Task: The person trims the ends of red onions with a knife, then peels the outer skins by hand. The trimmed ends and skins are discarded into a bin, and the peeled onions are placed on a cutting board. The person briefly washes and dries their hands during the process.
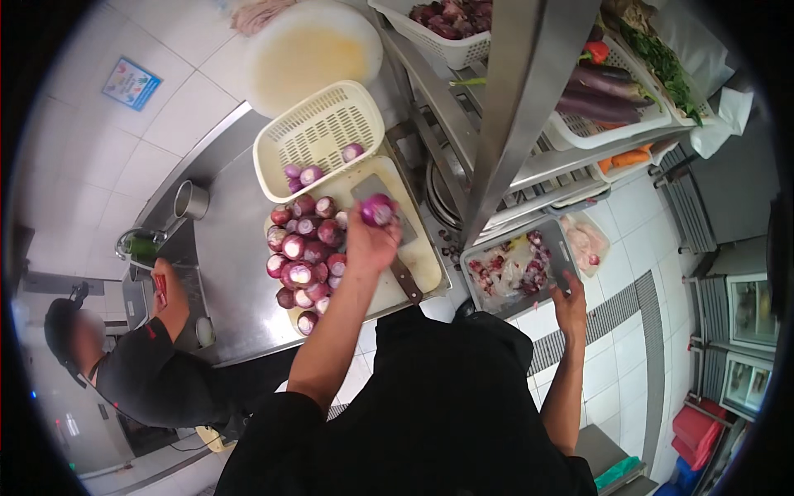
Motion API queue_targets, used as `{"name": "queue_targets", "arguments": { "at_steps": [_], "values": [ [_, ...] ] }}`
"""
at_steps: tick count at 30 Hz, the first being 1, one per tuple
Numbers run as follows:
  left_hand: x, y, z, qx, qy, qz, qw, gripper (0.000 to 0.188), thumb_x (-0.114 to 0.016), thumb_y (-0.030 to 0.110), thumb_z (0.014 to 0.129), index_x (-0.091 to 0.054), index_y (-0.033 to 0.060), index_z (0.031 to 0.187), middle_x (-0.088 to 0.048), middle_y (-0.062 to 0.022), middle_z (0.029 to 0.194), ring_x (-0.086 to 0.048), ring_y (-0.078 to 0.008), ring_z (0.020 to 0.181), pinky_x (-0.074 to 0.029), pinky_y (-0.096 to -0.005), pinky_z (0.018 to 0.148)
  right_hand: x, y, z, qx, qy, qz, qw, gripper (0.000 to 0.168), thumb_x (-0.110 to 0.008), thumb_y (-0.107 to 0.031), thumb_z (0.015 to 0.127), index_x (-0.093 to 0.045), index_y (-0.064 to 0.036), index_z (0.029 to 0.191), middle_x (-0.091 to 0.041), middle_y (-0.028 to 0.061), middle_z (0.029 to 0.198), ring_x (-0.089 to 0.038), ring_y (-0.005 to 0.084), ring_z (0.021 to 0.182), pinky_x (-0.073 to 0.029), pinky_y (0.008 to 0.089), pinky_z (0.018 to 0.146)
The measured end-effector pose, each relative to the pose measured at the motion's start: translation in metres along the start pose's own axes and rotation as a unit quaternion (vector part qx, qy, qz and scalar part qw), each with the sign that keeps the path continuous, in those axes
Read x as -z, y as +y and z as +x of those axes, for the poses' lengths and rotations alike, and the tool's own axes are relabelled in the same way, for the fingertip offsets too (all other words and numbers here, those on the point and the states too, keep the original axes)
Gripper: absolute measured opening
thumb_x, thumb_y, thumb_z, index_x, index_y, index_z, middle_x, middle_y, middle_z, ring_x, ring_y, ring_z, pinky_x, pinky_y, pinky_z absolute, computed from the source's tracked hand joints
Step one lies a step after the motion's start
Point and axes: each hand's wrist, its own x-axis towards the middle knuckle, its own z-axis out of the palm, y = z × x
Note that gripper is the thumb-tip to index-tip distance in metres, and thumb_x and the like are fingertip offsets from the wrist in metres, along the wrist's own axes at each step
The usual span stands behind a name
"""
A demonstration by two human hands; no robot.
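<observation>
My left hand holds a peeled red onion above a white cutting board. Under that hand lies a broad-bladed knife with a brown handle. A pile of red onions with trimmed ends rests to the left of the board. Behind them, a cream plastic basket holds several peeled onions. My right hand is empty, its fingers apart, beside a grey bin containing onion skins and a clear plastic bag.
A co-worker stands at the sink on the left, hands near something red. A metal pot sits on the steel counter. To the right, a steel rack post rises beside shelves with eggplants in a white basket.
</observation>
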Motion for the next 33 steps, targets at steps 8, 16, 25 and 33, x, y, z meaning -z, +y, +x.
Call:
{"name": "queue_targets", "arguments": {
  "at_steps": [8,16,25,33],
  "values": [
    [-0.016,0.103,0.023,-0.21,0.099,0.054,0.971,0.051,-0.036,0.039,0.105,-0.045,-0.0045,0.13,-0.047,-0.0214,0.141,-0.051,-0.0375,0.124,-0.044,-0.0462,0.109,0.0,-0.026,-0.007,-0.036,-0.039,0.0,0.999,0.053,-0.066,-0.027,0.088,-0.056,-0.004,0.134,-0.044,0.024,0.146,-0.051,0.0356,0.13,-0.047,0.0397,0.102],
    [0.039,0.191,-0.03,-0.272,0.064,0.319,0.906,0.035,-0.049,0.022,0.101,-0.057,0.0005,0.128,-0.068,-0.0049,0.085,-0.066,-0.0174,0.078,-0.052,-0.0317,0.08,-0.009,0.015,0.003,-0.009,-0.055,0.015,0.998,0.051,-0.068,-0.025,0.089,-0.056,-0.006,0.135,-0.045,0.0206,0.148,-0.059,0.0315,0.119,-0.049,0.0385,0.097],
    [0.048,0.197,-0.115,-0.286,0.299,0.716,0.563,0.032,-0.057,0.025,0.095,-0.07,0.0041,0.116,-0.067,-0.0107,0.107,-0.061,-0.0177,0.094,-0.049,-0.032,0.08,-0.016,0.0,0.013,-0.009,-0.088,-0.008,0.996,0.05,-0.068,-0.026,0.09,-0.058,-0.001,0.131,-0.049,0.0232,0.143,-0.054,0.0352,0.126,-0.05,0.0382,0.096],
    [0.064,0.091,-0.162,-0.371,0.228,0.792,0.429,0.069,-0.082,0.024,0.073,-0.053,0.0035,0.132,-0.058,-0.0145,0.115,-0.058,-0.0277,0.101,-0.049,-0.0396,0.086,-0.025,-0.016,0.012,-0.01,-0.112,0.025,0.993,0.048,-0.068,-0.024,0.09,-0.058,0.001,0.13,-0.053,0.0193,0.137,-0.06,0.03,0.117,-0.05,0.0362,0.093]
  ]
}}
